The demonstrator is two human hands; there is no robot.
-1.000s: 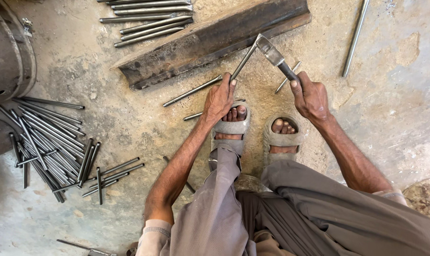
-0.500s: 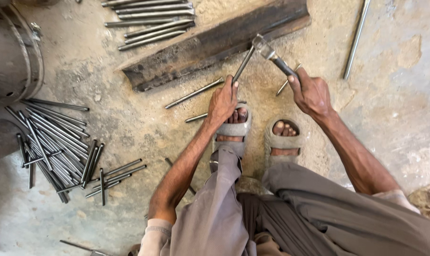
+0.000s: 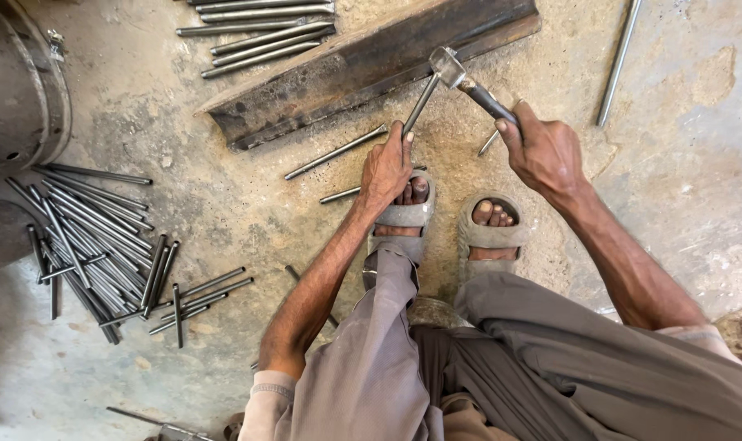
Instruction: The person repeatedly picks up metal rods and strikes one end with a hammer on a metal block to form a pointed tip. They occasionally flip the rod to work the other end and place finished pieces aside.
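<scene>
Steel rods lie heaped at our far left (image 3: 85,245), a loose pile fanned out on the concrete floor (image 3: 698,204) just below a big rusty drum (image 3: 15,90), with a few strays beside them toward our knees. Further along, at the top, a second, neater row of rods (image 3: 257,33) rests beside a heavy rusted iron beam (image 3: 371,65) that lies slantwise and serves us as an anvil. Two loose rods (image 3: 334,153) lie on the floor between the beam and our sandalled feet (image 3: 404,214). Our left hand (image 3: 387,167) is closed around the lower end of a single rod (image 3: 420,104), propping its upper end against the beam's edge. Our right hand (image 3: 543,151) is clenched on the handle of a hammer (image 3: 461,77), whose head sits touching or just above the rod's tip at the beam; which of the two we cannot tell. The hands are apart, each gripping its own thing. We judge the step in hand to be hammering the rod's end on the beam. The next blow, in our view, calls for a steady left grip, fingers kept well back from the tip, and a square strike. At far right one long rod (image 3: 619,61) lies alone.
</scene>
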